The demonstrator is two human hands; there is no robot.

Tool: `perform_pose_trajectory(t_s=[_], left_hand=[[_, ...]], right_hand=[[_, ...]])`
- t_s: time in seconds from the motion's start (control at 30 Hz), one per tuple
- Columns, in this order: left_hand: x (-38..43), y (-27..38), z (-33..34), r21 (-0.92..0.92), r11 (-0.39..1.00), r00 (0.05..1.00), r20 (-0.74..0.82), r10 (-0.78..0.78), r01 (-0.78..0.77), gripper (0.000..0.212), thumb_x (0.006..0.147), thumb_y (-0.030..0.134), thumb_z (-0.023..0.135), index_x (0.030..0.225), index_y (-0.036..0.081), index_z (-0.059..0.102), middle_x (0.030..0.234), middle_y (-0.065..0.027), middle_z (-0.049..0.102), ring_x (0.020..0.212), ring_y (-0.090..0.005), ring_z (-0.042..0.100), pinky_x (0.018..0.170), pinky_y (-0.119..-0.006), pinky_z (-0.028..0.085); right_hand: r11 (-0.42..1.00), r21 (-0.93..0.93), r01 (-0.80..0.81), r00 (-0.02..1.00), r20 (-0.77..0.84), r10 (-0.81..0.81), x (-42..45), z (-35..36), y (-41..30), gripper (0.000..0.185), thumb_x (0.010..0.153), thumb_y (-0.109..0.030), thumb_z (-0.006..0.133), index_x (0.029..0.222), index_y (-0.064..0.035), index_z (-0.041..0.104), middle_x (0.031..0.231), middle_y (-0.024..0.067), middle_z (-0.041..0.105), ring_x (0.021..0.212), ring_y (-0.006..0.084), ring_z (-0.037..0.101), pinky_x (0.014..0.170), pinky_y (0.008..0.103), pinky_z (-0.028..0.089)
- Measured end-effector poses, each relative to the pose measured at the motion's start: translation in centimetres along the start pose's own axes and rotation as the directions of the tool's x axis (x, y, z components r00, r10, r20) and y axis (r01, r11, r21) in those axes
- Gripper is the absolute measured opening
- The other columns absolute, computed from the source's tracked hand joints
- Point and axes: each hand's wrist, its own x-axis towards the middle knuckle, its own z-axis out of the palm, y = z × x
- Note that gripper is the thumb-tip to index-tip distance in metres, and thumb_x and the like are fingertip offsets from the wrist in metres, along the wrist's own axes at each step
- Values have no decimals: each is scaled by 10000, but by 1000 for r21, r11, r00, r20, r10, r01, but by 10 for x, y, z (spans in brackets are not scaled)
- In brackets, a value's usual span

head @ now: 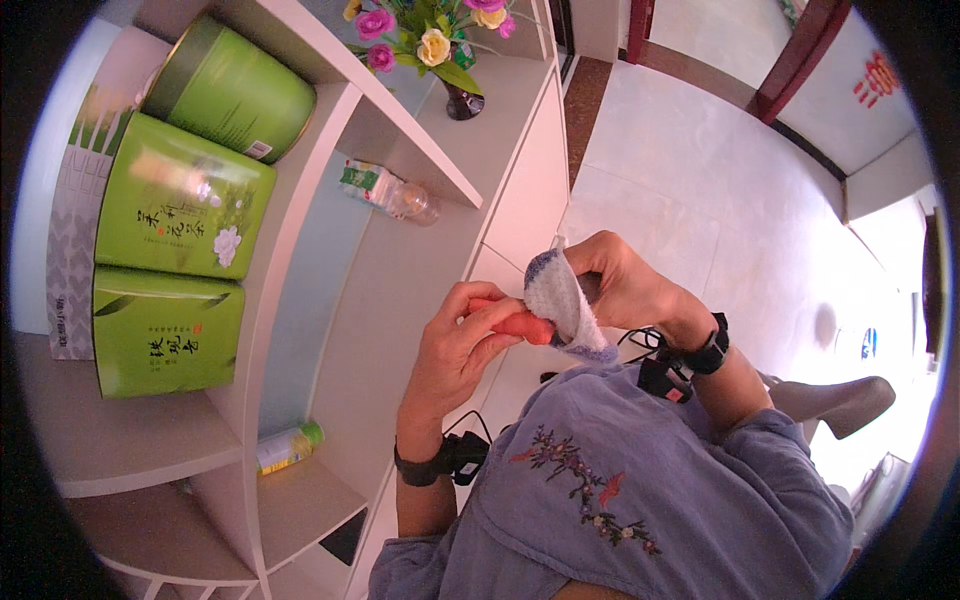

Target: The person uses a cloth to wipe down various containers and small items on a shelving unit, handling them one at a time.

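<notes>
Near the middle of the head view, my left hand (457,345) has its fingers closed around a smooth orange-red object (525,327), whose exact kind I cannot tell. My right hand (626,281) pinches a small white and blue-grey cloth (562,300) from above. The cloth hangs between both hands and touches the far end of the red object. Part of the cloth and the right fingertips are hidden behind it. Both wrists wear black straps with small devices.
White shelving (405,277) stands at left, holding green tea boxes (184,199), a green canister (229,90), a clear plastic bottle (416,204) and a yellow-green bottle (289,448). A dark vase (463,101) with artificial flowers stands at the top. Pale tiled floor (660,150) lies beyond my hands.
</notes>
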Motion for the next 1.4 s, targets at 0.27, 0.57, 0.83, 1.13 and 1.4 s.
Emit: perform_pose_trajectory(t_s=[0.27,0.57,0.83,1.13,1.4], left_hand=[[2,-5,6,-114,994,998,-55,-10,3,289,739,145,650,1012,58,605,976,-92,520,875,-239,553,750,-313,457],[9,-2,10,-118,992,998,-39,40,-45,294,728,118,657,1011,57,608,983,-96,522,880,-236,554,751,-315,459],[12,4,12,-18,1000,998,68,1,0,300,722,46,643,1018,81,611,987,-93,518,876,-231,556,742,-312,468],[10,-8,17,-117,986,988,-116,102,-116,316,698,35,668,1000,56,580,1041,-103,528,936,-247,546,788,-317,459],[1,-14,34,-576,817,964,-200,-175,29,399,787,17,619,1124,0,407,1156,-135,496,1028,-185,513,888,-313,416]], right_hand=[[974,224,21,983,-185,21,-6,-9,2,276,682,-68,734,922,29,637,853,35,642,795,85,575,723,243,477],[999,16,30,999,-39,-30,-11,-13,-3,260,681,6,665,932,53,624,840,41,634,772,73,545,694,231,458],[997,-39,-61,998,-2,61,-12,-12,1,189,680,-15,673,853,54,637,753,27,631,676,58,524,593,218,457],[961,275,7,942,-324,86,-19,-21,10,264,715,-41,686,961,22,614,866,44,635,747,91,592,680,238,495],[993,116,24,941,-338,17,-20,-16,7,265,696,-21,694,948,24,626,892,41,637,802,94,580,741,246,477]])
